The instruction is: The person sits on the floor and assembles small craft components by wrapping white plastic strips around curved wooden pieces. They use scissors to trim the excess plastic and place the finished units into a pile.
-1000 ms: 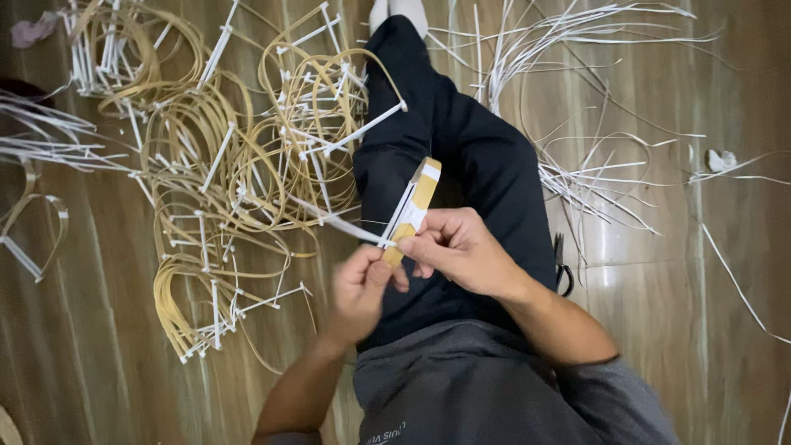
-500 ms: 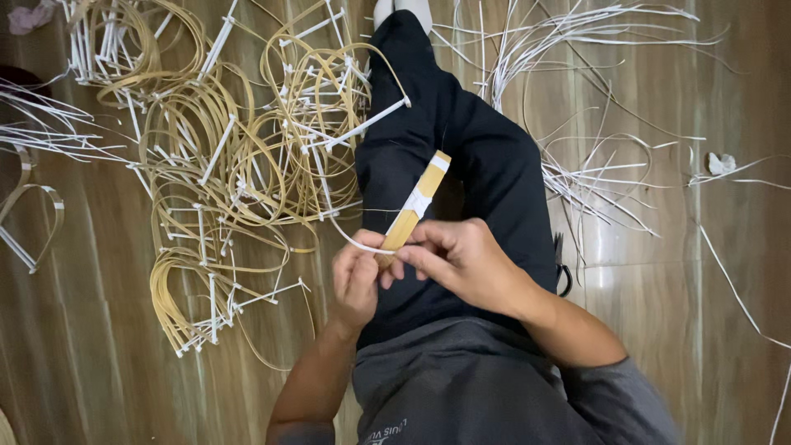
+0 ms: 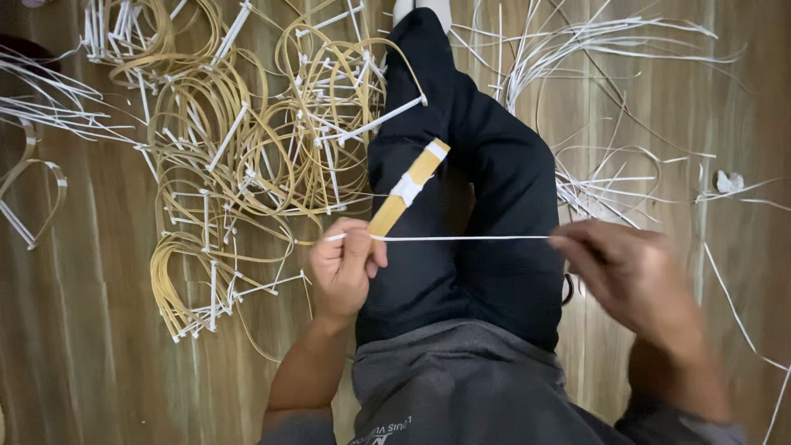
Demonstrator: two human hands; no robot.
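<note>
The left hand (image 3: 344,268) pinches the near end of a flat tan strip (image 3: 409,188), steadying it over the lap, its grip clenched on it. The right hand (image 3: 630,276), blurred, pinches a thin white strand (image 3: 461,238) taut, horizontal between both hands. The strip's long axis points up-right, away from the body. Beyond, 1 pile of looped tan strips (image 3: 247,148) lies on the floor (image 3: 82,330).

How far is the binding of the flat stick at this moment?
Done: one white wrap sits around the tan flat stick. In hand: the left hand grips the stick's lower end, and the right hand pulls a white strip taut sideways. Left: that strip is not yet wound around the stick.
</note>
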